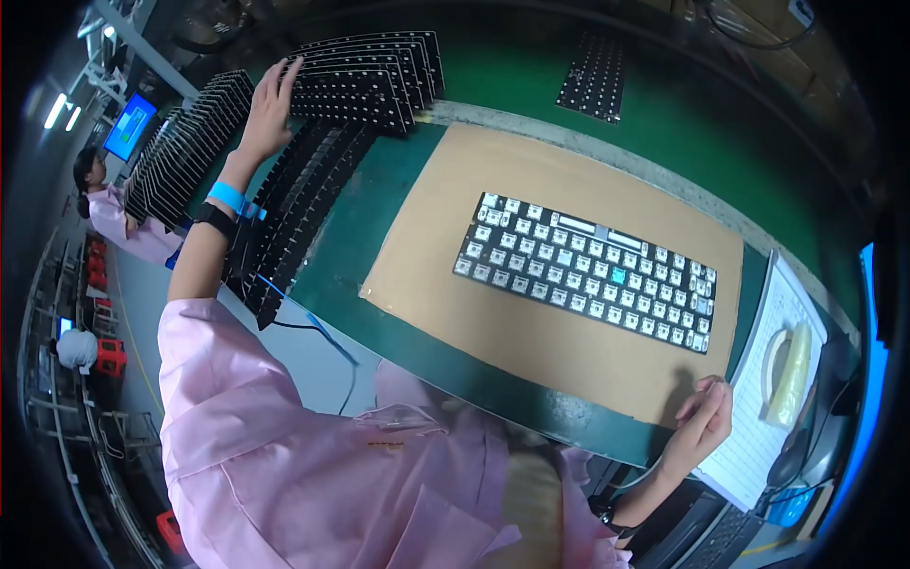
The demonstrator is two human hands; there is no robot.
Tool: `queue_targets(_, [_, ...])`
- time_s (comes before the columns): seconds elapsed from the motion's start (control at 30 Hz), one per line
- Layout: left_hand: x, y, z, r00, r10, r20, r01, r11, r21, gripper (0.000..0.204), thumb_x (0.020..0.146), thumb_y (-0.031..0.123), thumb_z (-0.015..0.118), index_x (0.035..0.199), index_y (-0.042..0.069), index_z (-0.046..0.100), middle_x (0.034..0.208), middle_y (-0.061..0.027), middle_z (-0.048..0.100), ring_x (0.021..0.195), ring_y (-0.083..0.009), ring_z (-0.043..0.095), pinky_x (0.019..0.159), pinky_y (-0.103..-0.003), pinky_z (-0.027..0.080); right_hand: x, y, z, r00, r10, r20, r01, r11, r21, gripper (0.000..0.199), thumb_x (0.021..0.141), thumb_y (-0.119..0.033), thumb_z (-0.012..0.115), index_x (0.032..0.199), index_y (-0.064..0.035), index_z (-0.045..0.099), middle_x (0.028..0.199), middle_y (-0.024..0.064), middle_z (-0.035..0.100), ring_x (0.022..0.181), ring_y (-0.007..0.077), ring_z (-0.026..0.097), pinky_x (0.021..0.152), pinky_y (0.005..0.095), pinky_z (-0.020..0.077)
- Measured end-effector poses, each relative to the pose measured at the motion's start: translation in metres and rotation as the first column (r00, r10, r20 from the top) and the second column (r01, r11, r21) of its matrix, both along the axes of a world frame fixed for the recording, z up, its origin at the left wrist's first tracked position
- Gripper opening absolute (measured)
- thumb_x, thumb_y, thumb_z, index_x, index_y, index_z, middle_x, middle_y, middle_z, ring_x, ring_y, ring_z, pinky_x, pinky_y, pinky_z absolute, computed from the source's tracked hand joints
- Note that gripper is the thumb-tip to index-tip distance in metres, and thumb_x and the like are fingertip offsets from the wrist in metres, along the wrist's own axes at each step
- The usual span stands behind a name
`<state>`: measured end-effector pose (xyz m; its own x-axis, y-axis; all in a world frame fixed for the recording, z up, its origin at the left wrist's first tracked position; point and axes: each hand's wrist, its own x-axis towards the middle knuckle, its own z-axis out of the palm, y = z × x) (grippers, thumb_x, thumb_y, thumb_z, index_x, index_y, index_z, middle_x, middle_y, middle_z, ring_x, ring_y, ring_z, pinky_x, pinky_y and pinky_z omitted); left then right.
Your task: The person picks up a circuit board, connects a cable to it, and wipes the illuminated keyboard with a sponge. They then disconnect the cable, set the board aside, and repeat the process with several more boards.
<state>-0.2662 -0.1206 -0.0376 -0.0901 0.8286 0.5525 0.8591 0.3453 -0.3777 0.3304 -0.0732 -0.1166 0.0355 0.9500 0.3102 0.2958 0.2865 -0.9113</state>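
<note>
My left hand reaches to the far left, fingers stretched and a little apart. They are at the left edge of a row of upright black circuit boards, touching or just in front of it. A keyboard circuit board with rows of white key switches and a single teal one lies on a brown cardboard sheet. At the cardboard's near right corner my right hand hovers, fingers curled together. Whatever may be between those fingers is hidden.
More upright boards stand in a black slotted rack at left. Another board lies beyond the cardboard on the green surface. Right are ruled paper, a yellowish tape roll and a dark keyboard. A person is far left.
</note>
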Motion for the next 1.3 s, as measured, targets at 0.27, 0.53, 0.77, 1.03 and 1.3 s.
queue_targets(0.27, [-0.001,0.002,-0.022,0.969,-0.032,-0.246,0.005,0.994,-0.108,0.095,0.057,0.014,0.072,0.135,0.002,0.019,0.134,-0.012,0.031,0.124,-0.0271,0.03,0.104,-0.038,0.023,0.001,-0.003,0.001,1.0,0.021,-0.002,-0.021,0.998,-0.066,0.028,0.094,-0.021,0.038,0.085,0.0009,0.053,0.066,-0.0001,0.048,0.045,0.0011,0.035,0.039,0.017,0.0222])
queue_targets(0.53, [0.018,-0.012,0.012,0.953,0.06,-0.297,0.0,0.98,0.198,0.086,0.065,0.032,0.068,0.131,-0.003,0.025,0.129,-0.0194,0.037,0.116,-0.0319,0.04,0.098,-0.038,0.032,0.001,0.002,0.003,0.994,0.104,0.038,-0.101,0.993,-0.065,0.027,0.094,-0.019,0.039,0.086,0.0013,0.054,0.058,-0.0009,0.047,0.044,0.0016,0.035,0.041,0.0176,0.0242])
queue_targets(0.77, [0.19,0.024,0.087,0.905,-0.383,-0.186,0.384,0.923,-0.033,0.078,0.063,0.024,0.064,0.133,0.01,0.031,0.127,-0.0147,0.044,0.107,-0.0285,0.052,0.09,-0.036,0.043,0.002,0.002,0.003,0.999,0.005,-0.039,-0.007,0.999,-0.048,0.029,0.094,-0.021,0.038,0.083,-0.0004,0.054,0.051,-0.0026,0.041,0.043,0.0011,0.032,0.042,0.0171,0.0227])
queue_targets(1.03, [0.323,0.069,0.01,0.776,-0.525,0.349,0.63,0.662,-0.406,0.083,0.053,0.031,0.067,0.125,0.0,0.039,0.119,-0.0171,0.049,0.096,-0.0328,0.053,0.082,-0.036,0.045,0.001,0.003,0.008,0.995,-0.001,-0.098,-0.003,0.999,-0.045,0.026,0.094,-0.016,0.038,0.081,-0.0002,0.055,0.05,-0.0024,0.041,0.045,0.0021,0.034,0.043,0.0182,0.0249])
queue_targets(1.3, [0.301,0.072,-0.029,0.549,-0.436,0.713,0.805,0.505,-0.311,0.091,0.053,0.024,0.074,0.132,0.005,0.032,0.131,-0.0146,0.039,0.117,-0.0316,0.039,0.1,-0.037,0.031,0.001,0.019,0.015,0.999,-0.021,0.034,0.026,0.987,-0.159,0.025,0.091,-0.021,0.046,0.088,0.0007,0.057,0.052,-0.0023,0.041,0.046,0.003,0.036,0.044,0.0181,0.027])
